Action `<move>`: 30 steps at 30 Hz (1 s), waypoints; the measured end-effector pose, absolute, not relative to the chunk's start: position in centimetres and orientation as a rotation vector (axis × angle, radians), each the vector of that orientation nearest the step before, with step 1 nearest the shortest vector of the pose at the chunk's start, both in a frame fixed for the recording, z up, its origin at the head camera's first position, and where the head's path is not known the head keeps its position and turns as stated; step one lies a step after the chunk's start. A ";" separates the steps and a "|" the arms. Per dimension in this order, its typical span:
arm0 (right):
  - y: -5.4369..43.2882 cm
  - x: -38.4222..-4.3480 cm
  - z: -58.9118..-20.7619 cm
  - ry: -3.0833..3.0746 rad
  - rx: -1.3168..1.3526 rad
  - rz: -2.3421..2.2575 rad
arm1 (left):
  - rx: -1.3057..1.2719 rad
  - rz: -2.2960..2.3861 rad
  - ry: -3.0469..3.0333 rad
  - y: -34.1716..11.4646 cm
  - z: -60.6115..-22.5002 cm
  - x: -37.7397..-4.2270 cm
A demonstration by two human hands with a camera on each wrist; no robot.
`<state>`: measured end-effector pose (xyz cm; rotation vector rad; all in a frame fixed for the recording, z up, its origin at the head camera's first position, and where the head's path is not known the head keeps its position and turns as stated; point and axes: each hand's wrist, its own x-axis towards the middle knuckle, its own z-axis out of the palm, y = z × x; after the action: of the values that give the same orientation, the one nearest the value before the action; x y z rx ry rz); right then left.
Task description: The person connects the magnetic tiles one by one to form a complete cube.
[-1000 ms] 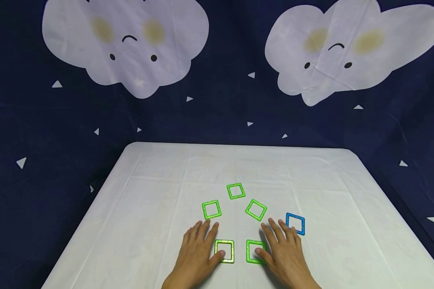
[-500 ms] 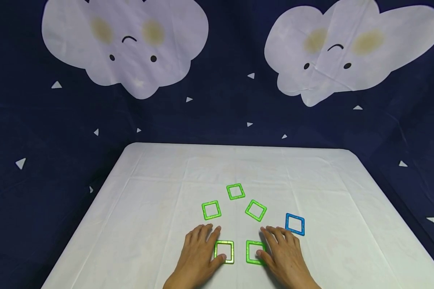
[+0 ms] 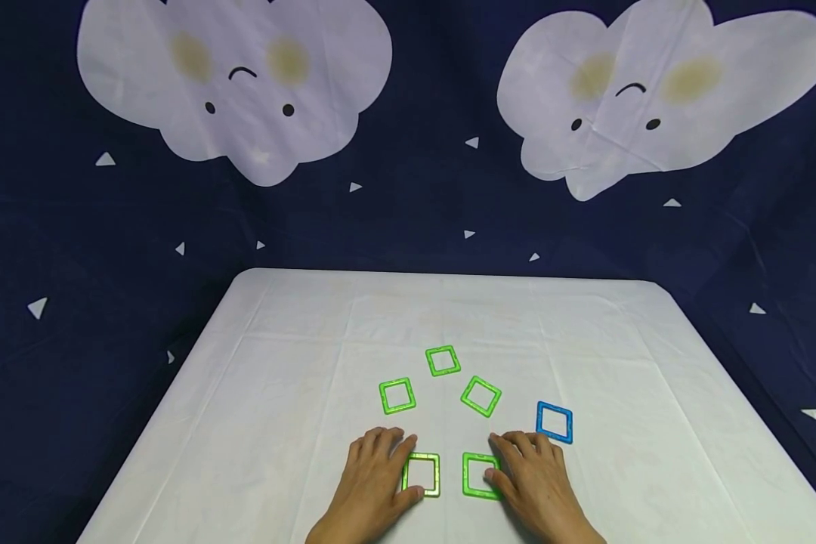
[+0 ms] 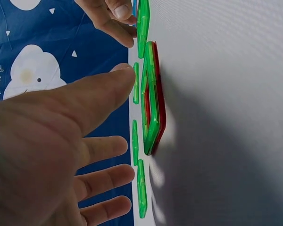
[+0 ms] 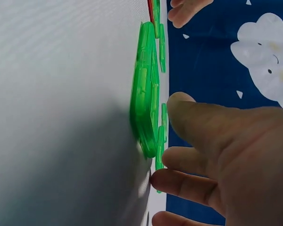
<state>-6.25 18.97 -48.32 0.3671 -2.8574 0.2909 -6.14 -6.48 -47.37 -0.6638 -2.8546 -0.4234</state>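
My left hand (image 3: 374,483) hovers with spread, slightly bent fingers beside a square green magnetic tile (image 3: 437,474) lying on the table. In the left wrist view a red tile (image 4: 160,120) shows directly beneath this green one, and the thumb is apart from them. Opposite, my right hand (image 3: 540,483) is bent loosely at the right side of another green tile (image 3: 466,474), its thumb overlapping the frame in the head view. That tile (image 5: 141,89) looks thick from the side, like a stack. Neither hand grips anything.
Farther back lie three single green tiles: one on the left (image 3: 401,409), one at the far middle (image 3: 447,372) and one turned askew (image 3: 474,407). A blue tile (image 3: 569,427) is just beyond the right fingertips. A white cloth (image 3: 279,423) covers the table.
Both hands have drawn their fingers back and bent them a little more, uncovering the blue tile's lower edge. The tiles have stayed where they were.
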 end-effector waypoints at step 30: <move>19.3 -7.7 -48.9 -2.764 0.412 0.406 | -0.735 -0.469 -2.897 -6.9 -48.0 -6.4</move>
<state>-7.73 19.34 -48.95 0.4122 -2.7637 0.4059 -6.38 -6.90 -48.00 -0.7352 -2.8971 -0.4695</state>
